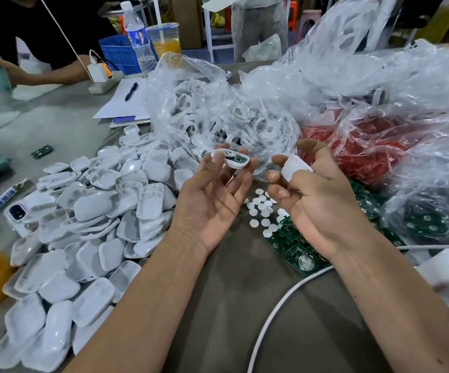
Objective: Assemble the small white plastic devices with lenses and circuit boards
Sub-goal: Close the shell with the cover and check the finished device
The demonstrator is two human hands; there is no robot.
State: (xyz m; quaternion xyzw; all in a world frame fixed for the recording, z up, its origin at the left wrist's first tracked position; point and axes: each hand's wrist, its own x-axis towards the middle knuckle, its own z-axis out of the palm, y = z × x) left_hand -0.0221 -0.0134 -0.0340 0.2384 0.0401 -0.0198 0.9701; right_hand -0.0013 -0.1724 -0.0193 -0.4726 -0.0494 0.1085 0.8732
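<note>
Left hand (pixel 212 195) pinches an open white plastic shell holding a green circuit board (pixel 231 160) at its fingertips; right hand (pixel 309 200) grips a white plastic cover (pixel 296 168) just beside it.

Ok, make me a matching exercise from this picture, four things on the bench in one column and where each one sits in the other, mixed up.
Things:
1. open white plastic shell with a green board inside
2. plain white plastic cover
3. small round white discs
4. heap of empty white plastic shells

Places:
A. loose on the grey table between the two hands
B. piled on the table on the left side
C. at the fingertips of the left hand
D. held in the fingers of the right hand

Pairs: 1-C, 2-D, 3-A, 4-B
</note>
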